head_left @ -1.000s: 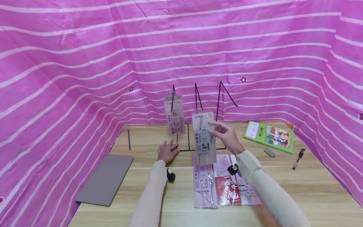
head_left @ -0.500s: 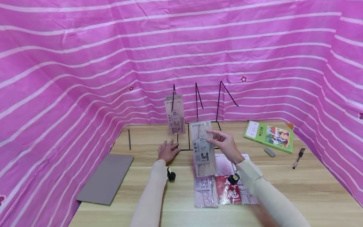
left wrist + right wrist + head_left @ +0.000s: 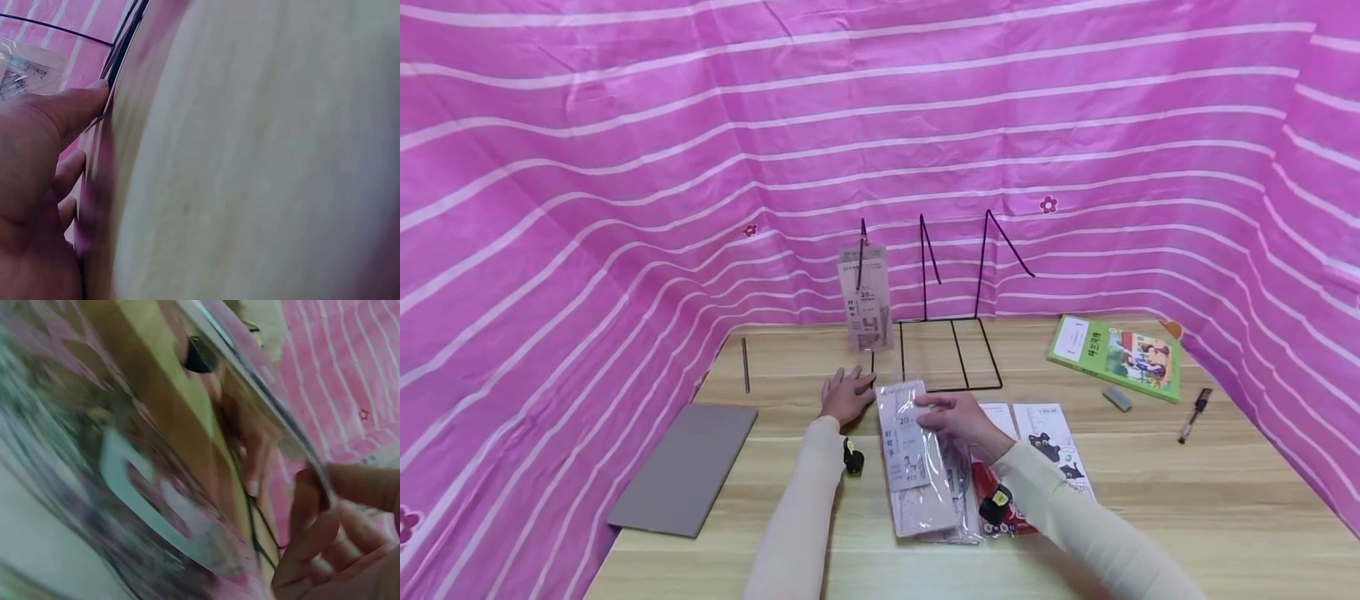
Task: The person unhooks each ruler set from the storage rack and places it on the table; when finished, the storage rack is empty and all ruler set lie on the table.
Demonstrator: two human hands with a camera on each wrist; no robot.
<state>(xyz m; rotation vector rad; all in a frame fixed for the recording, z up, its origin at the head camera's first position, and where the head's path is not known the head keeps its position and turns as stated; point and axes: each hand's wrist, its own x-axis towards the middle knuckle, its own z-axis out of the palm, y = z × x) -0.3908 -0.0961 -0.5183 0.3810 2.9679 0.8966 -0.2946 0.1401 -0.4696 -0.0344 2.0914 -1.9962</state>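
Observation:
My right hand pinches the edge of a clear-wrapped ruler set, held tilted over other packets near the table's front. Up close in the right wrist view, thumb and fingers grip the edge of its shiny wrapper. My left hand rests with relaxed fingers at the front left corner of a black wire rack. Its thumb touches the black wire in the left wrist view. Similar ruler sets hang from the rack's left hook; the middle and right hooks carry nothing.
Under and beside my right arm lie a red packet and a white packet with black cats. A green book, a grey eraser and a pen lie right. Left are a grey board and thin dark rod.
My right hand has brought the ruler set down and toward me, from in front of the middle hook to over the packets on the table. My left hand stays at the rack's corner.

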